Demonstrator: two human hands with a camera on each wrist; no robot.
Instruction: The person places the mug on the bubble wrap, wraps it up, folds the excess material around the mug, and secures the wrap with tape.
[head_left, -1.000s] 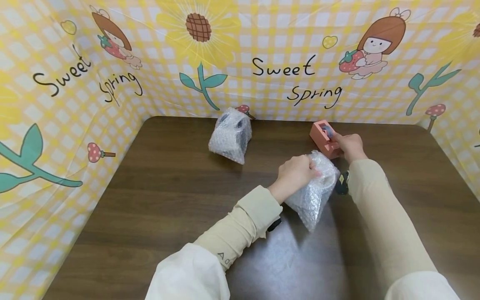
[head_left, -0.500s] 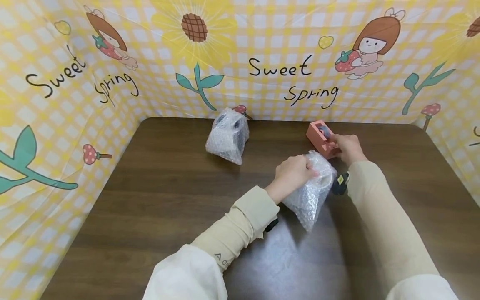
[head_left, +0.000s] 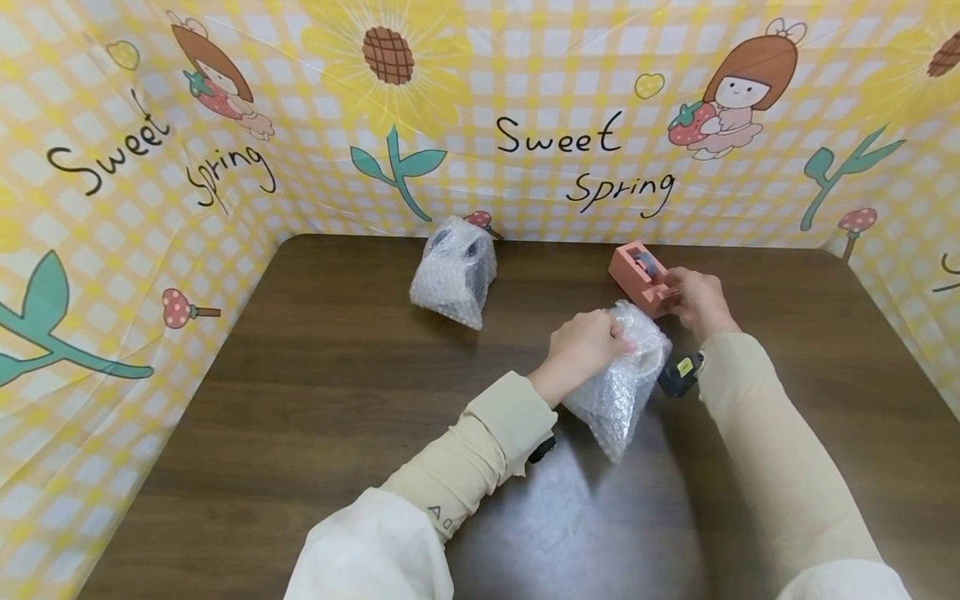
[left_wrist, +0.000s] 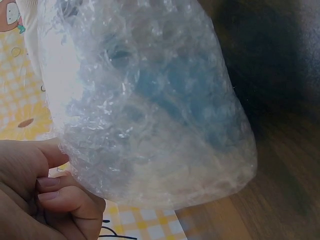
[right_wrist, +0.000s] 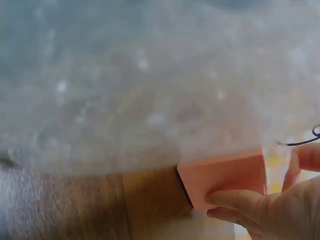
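Observation:
In the head view my left hand (head_left: 585,346) grips the upper edge of a bubble-wrapped package (head_left: 618,396). The package stands tilted right of centre, and a pale bluish thing shows blurred through its wrap in the left wrist view. Just beyond it sits a pink tape dispenser (head_left: 636,275) with a bluish tape roll (head_left: 645,264) in it. My right hand (head_left: 699,302) is at the dispenser's near end, pinching a clear strip of tape. In the right wrist view, fingers (right_wrist: 237,198) of that hand rest against the dispenser's pink end.
A second bubble-wrapped package (head_left: 453,271) stands at the back, left of centre. The brown wooden table (head_left: 337,375) meets a yellow checked cloth (head_left: 555,75) behind and at the sides. A black wrist camera (head_left: 681,375) sits between the right sleeve and the package.
My right hand has drawn back slightly from the tape roll, toward the dispenser's near end, with a short strip of tape now showing. My left hand keeps its grip on the package.

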